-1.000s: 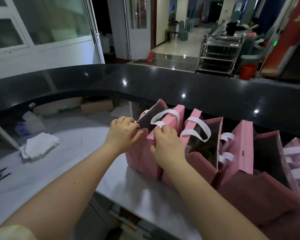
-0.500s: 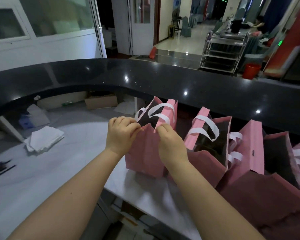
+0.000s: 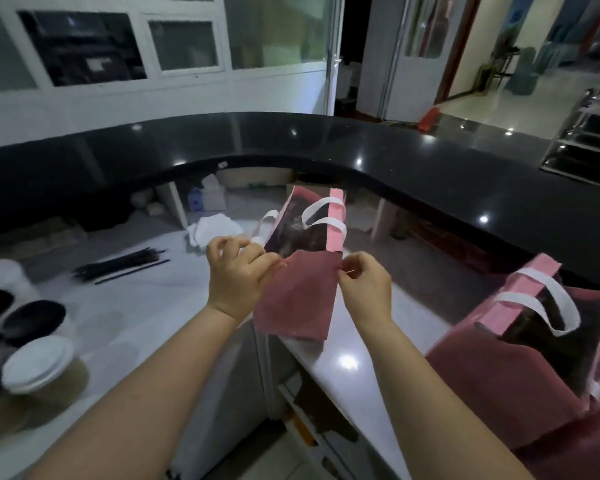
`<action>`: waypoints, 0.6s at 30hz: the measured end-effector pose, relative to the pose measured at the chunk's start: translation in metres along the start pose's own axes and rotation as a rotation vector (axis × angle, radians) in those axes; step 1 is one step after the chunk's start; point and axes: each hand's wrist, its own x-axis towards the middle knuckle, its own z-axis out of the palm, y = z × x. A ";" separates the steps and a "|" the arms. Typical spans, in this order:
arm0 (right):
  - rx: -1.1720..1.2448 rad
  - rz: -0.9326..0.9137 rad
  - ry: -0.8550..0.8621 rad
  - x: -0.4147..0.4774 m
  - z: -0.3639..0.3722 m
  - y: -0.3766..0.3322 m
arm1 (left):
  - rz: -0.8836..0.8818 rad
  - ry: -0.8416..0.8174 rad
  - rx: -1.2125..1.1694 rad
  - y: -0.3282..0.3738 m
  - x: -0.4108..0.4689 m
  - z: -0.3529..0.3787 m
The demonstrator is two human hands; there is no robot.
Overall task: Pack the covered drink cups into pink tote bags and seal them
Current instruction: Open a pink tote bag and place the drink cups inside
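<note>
Opening step, I'd say: the pink tote bag (image 3: 297, 299) sits centre on the worktop (image 3: 136, 306), left hand (image 3: 238, 277) pinching its near rim at nine o'clock, right hand (image 3: 365, 287) pinching at three, and next a covered drink cup (image 3: 39, 365) from eight o'clock must go in.

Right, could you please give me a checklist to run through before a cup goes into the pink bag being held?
1. Mouth of the pink tote bag open: ok, it gapes.
2. Grip: ok, left hand and right hand pinch the near rim's corners.
3. White handles clear of the mouth: not ok, one loops across it.
4. Inside of the bag empty: cannot tell, too dark.
5. Covered cup at hand: ok, a white-lidded cup stands on the counter to the left.
</note>
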 end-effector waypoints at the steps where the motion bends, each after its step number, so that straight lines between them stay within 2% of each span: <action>1: 0.001 -0.006 -0.025 -0.001 0.010 -0.002 | -0.012 -0.005 0.026 -0.008 -0.006 -0.008; 5: 0.077 -0.056 -0.133 -0.001 0.050 -0.016 | -0.088 -0.027 0.153 -0.036 -0.022 -0.040; 10: 0.139 -0.220 -0.254 -0.002 0.096 -0.041 | -0.147 -0.044 0.294 -0.062 -0.037 -0.077; 18: 0.260 -0.288 -0.450 -0.008 0.171 -0.088 | -0.188 -0.048 0.400 -0.095 -0.062 -0.129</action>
